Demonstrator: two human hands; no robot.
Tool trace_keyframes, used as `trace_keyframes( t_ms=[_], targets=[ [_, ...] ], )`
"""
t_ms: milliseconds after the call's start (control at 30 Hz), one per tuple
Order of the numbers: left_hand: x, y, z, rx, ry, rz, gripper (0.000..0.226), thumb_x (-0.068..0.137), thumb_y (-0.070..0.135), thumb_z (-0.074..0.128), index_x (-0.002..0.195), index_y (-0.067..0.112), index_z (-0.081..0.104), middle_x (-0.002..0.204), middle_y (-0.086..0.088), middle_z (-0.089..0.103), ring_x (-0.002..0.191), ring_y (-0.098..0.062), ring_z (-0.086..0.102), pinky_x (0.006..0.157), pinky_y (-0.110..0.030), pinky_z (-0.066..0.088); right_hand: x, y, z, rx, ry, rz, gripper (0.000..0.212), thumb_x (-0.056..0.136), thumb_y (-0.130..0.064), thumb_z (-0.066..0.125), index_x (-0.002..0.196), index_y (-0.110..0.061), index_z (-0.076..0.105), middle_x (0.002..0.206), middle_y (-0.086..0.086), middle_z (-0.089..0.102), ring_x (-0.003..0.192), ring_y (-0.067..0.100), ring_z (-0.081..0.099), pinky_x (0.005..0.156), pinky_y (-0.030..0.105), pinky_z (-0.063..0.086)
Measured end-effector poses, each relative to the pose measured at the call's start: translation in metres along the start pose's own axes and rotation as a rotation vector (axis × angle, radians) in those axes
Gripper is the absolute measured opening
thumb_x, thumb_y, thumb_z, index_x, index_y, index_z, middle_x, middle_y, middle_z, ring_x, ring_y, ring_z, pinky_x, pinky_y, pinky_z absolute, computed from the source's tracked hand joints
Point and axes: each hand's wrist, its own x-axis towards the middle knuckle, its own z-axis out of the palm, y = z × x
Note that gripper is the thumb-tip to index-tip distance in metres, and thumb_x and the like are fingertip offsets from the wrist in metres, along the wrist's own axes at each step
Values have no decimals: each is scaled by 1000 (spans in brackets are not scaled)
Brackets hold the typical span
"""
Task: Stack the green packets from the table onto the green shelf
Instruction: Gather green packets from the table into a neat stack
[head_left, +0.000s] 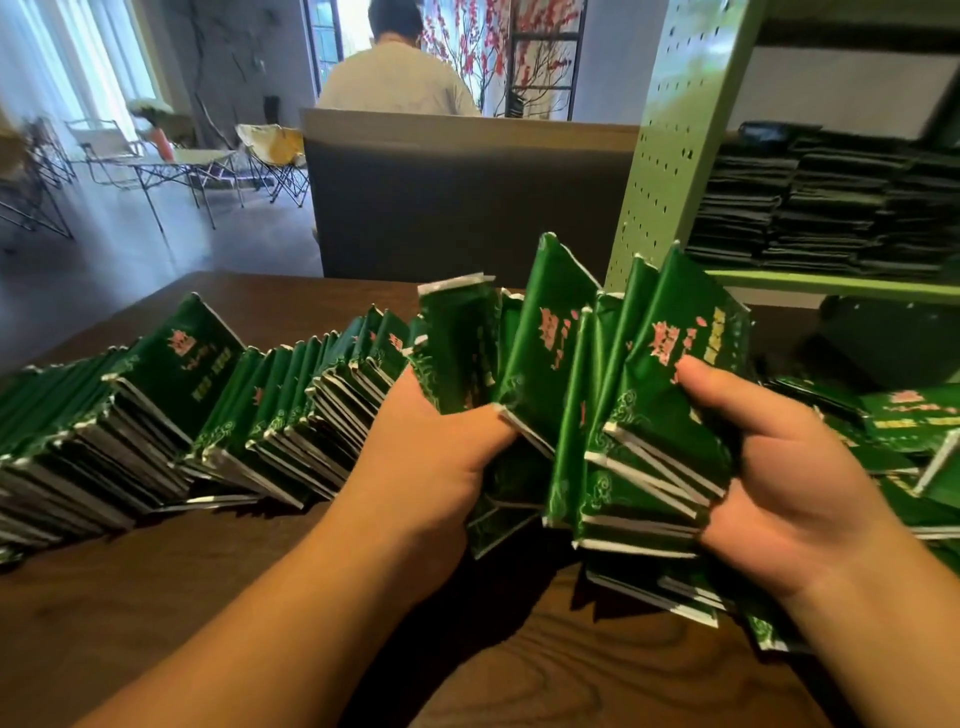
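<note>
1. The left hand sits at centre frame with its fingers curled around the left side of a fanned bunch of green packets; its thumb presses the near edge of the bunch.
2. The right hand grips the right side of the same bunch, thumb laid across the printed face of the front packet, the other fingers curled under the white sealed edges.
3. The held packets stand nearly upright and splay like a hand of cards, their tops reaching toward the upper middle of the frame.
4. A long leaning row of packets runs from the left hand to the left edge, resting on the wooden table.
5. More loose packets lie flat at the right edge, just beside the right hand.
6. The green shelf rises in the upper right, its perforated side panel facing the camera; dark stacks of packets already lie on its board.
7. Beyond the table stands a grey partition, and behind it a person in a light shirt, seen from the back.
8. Folding chairs and a small table occupy the upper left.
</note>
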Motion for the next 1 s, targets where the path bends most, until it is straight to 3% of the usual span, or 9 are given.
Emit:
trace_keyframes(
  t_ms=[167, 333, 500, 567, 633, 700, 833, 900, 1000],
  targets=[
    [-1, -1, 0, 25, 133, 76, 19, 84, -4, 72, 101, 4, 73, 96, -18, 77, 91, -39, 75, 81, -56, 60, 1, 9, -1, 24, -54, 101, 52, 50, -10, 91, 100, -1, 79, 112, 25, 73, 97, 40, 74, 70, 51, 61],
    [2, 1, -7, -141, 217, 64, 47, 72, -6, 69, 117, -4, 59, 91, -23, 73, 82, -42, 75, 73, -52, 59, 4, 5, -3, 47, 13, 91, 28, 80, -20, 63, 91, -3, 82, 112, 22, 74, 96, 37, 75, 72, 57, 61],
    [1, 6, -3, -235, 171, -8, 31, 76, -11, 59, 105, -1, 63, 81, -20, 72, 67, -32, 73, 56, -41, 60, 1, -3, -7, 163, -1, 62, 34, 84, -26, 58, 94, -4, 82, 110, 19, 75, 93, 34, 76, 66, 49, 62],
    [1, 4, -3, -227, 159, -44, 32, 82, -14, 54, 110, -1, 61, 80, -18, 73, 65, -29, 73, 54, -37, 59, 2, -2, -9, 186, -21, 104, 33, 88, -20, 61, 109, -1, 78, 117, 20, 73, 102, 34, 74, 78, 49, 61],
    [3, 1, -3, -142, 162, -28, 34, 86, -17, 54, 112, 3, 61, 86, -15, 76, 72, -28, 75, 57, -37, 60, 2, -1, -17, 198, -15, 93, 43, 108, -23, 41, 139, 3, 56, 140, 24, 58, 132, 37, 56, 111, 52, 41],
    [3, -3, -5, -14, 149, 23, 41, 87, -17, 59, 116, 12, 60, 93, -10, 77, 84, -28, 77, 66, -38, 62, 3, 3, -24, 198, -71, 90, 49, 113, -28, 29, 147, 3, 43, 148, 25, 49, 141, 38, 45, 119, 52, 27],
    [-1, -9, -3, 201, 25, 57, 45, 86, -5, 73, 120, 23, 63, 103, -3, 77, 97, -24, 75, 83, -45, 62, 2, 10, -24, 139, -81, 77, 45, 108, -24, 45, 143, 5, 49, 145, 27, 51, 138, 40, 48, 115, 56, 33],
    [-4, -9, 1, 161, -42, -9, 36, 80, 1, 78, 111, 17, 69, 100, -6, 78, 94, -26, 76, 81, -49, 60, 2, 8, -16, 151, -79, 95, 47, 83, -17, 77, 124, 2, 69, 130, 25, 65, 120, 40, 64, 94, 55, 53],
    [-6, -5, 1, -63, -167, -146, 42, 65, 1, 67, 107, -1, 66, 90, -13, 75, 79, -27, 75, 64, -36, 61, -2, 3, -6, 143, -77, 19, 45, 55, -19, 78, 97, -3, 81, 112, 20, 74, 94, 36, 75, 66, 48, 62]
  ],
)
